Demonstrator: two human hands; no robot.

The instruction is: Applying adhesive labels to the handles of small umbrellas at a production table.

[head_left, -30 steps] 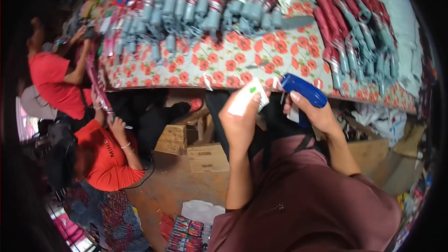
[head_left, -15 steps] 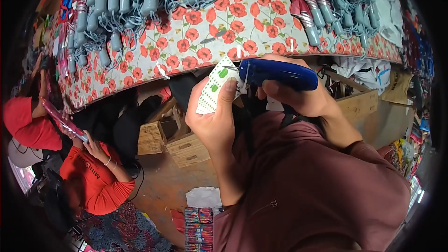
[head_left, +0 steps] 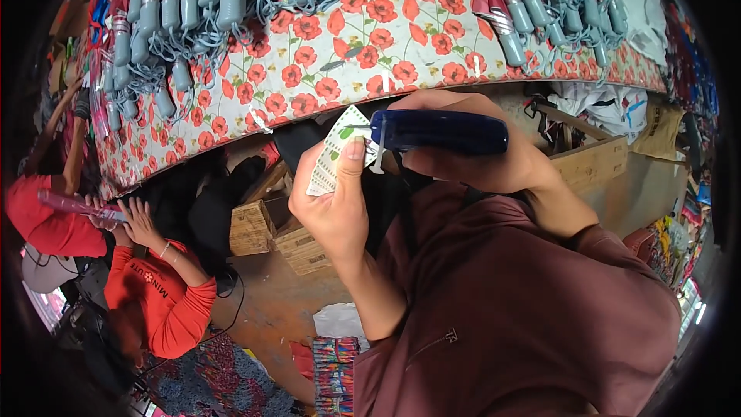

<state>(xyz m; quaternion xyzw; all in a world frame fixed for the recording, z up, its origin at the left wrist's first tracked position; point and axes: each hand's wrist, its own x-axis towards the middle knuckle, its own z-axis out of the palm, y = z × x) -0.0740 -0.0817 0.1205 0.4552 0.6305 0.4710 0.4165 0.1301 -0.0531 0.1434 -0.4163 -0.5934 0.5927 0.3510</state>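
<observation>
Between the thumb and fingers of my left hand (head_left: pixel 330 208) is a small stack of white cards (head_left: pixel 330 164) with green leaf shapes and rows of dots. My right hand (head_left: pixel 494 156) is wrapped round a dark blue tagging gun (head_left: pixel 440 131), held level just right of the cards. Its thin needle end meets the cards' right edge beside my left thumb; whether it passes through them I cannot tell. A whitish plastic strip (head_left: pixel 380 147) shows at the gun's front end. The right fingertips are partly hidden under the gun.
Ahead stands a table with a red-poppy cloth (head_left: pixel 309 69). Folded maroon umbrellas with grey handles (head_left: pixel 170 11) lie at its left, more umbrellas (head_left: pixel 513 46) at its right. Wooden crates (head_left: pixel 251 228) stand below. At left, a person in red (head_left: pixel 181 301) holds a wrapped maroon umbrella (head_left: pixel 77 205).
My hands, the cards and the tagging gun have shifted slightly left. The gun's front has come closer to my left thumb, and less of the needle shows. The person at left has lowered the umbrella.
</observation>
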